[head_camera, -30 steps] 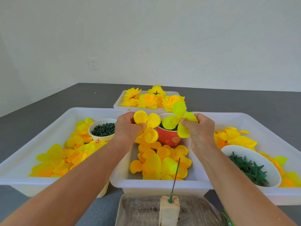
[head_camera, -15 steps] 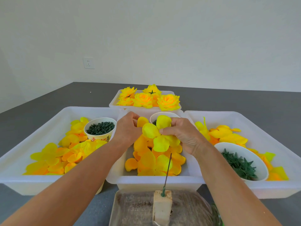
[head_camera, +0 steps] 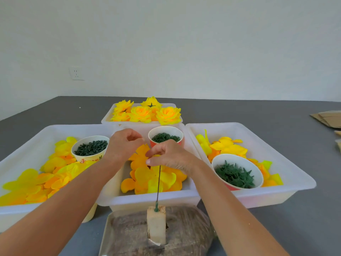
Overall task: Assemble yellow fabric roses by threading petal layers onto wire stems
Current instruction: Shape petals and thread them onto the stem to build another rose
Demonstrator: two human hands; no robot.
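grey table [head_camera: 276,115] bears white trays [head_camera: 287,174] and flattened cardboard [head_camera: 326,118].

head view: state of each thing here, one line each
wire stem: upright, foot stuck in the block, bare below the fingers
block: standing on end
right hand: fingers pinched at the wire's top
left hand: fingers curled, whether it holds anything is unclear
finished roses: assembled, heaped in the far tray
red cup: upright, holds dark green rings
white bowl: upright, holds green star pieces
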